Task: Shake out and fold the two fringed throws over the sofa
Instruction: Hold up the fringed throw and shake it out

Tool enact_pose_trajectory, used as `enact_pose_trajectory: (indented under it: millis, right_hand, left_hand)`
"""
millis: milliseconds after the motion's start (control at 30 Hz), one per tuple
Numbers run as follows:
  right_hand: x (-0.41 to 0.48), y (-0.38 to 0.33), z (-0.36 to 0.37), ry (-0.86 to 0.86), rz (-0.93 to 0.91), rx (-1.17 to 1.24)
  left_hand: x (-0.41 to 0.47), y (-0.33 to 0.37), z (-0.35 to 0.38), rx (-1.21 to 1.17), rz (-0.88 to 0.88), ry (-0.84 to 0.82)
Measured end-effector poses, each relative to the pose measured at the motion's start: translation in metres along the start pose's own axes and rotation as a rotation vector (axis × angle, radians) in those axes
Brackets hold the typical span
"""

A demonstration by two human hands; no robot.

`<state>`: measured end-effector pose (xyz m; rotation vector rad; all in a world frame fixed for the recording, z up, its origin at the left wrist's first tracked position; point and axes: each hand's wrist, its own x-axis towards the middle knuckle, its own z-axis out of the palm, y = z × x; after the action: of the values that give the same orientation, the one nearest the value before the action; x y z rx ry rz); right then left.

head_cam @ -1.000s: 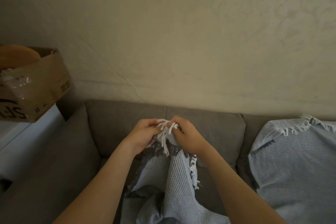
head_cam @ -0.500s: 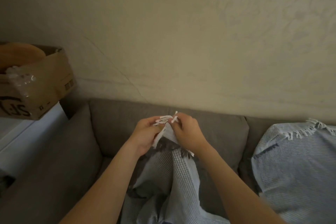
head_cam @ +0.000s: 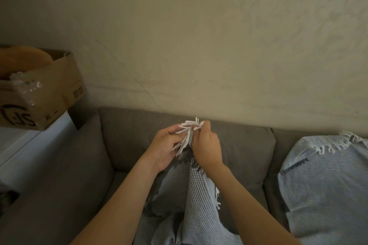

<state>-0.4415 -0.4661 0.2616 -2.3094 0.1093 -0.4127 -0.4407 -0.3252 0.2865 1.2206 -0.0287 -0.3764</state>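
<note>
Sitting beyond the left arm of the sofa (head_cam: pixel 123 137), one cardboard box (head_cam: pixel 51 93) is holding clear bubble wrap (head_cam: pixel 25 85) and a rounded orange-brown thing (head_cam: pixel 23 59). In front of the sofa's middle back cushion, the left hand (head_cam: pixel 167 149) and the right hand (head_cam: pixel 207 149), both with fingers curled, are pinching the white fringe (head_cam: pixel 189 129) of one pale blue throw (head_cam: pixel 199 195), which is hanging down to the seat. A second throw (head_cam: pixel 322 185) is lying draped over the sofa's right end.
</note>
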Motion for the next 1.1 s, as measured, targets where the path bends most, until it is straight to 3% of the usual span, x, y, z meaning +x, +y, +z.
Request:
enact_pose_trajectory:
  millis: [133, 267, 433, 633, 733, 900, 1000, 1100]
  right_hand:
    - [-0.001, -0.005, 0.005, 0.052, 0.085, 0.046]
    - [-0.001, -0.004, 0.003, 0.016, 0.032, 0.079]
    - [0.011, 0.006, -0.011, -0.061, -0.078, 0.179]
    - [0.003, 0.034, -0.012, 0.123, -0.045, 0.136]
    - [-0.003, 0.038, -0.011, 0.024, 0.005, 0.234]
    - [0.006, 0.027, -0.007, -0.195, -0.062, 0.307]
    - [0.019, 0.017, -0.012, -0.024, -0.068, 0.143]
    - [0.016, 0.009, -0.013, 0.106, -0.224, 0.142]
  left_hand:
    - [-0.001, 0.002, 0.006, -0.037, 0.01, 0.009]
    - [0.003, 0.0, 0.005, 0.081, 0.057, 0.038]
    - [0.011, 0.007, 0.0, 0.175, 0.078, 0.2]
    - [0.031, 0.036, 0.006, 0.15, 0.164, 0.446]
    - [0.037, 0.057, 0.011, 0.089, 0.222, 0.472]
    - [0.05, 0.079, 0.021, 0.016, 0.285, 0.466]
    - [0.05, 0.088, 0.028, -0.036, 0.284, 0.45]
    - [0.046, 0.102, 0.038, -0.138, 0.297, 0.443]
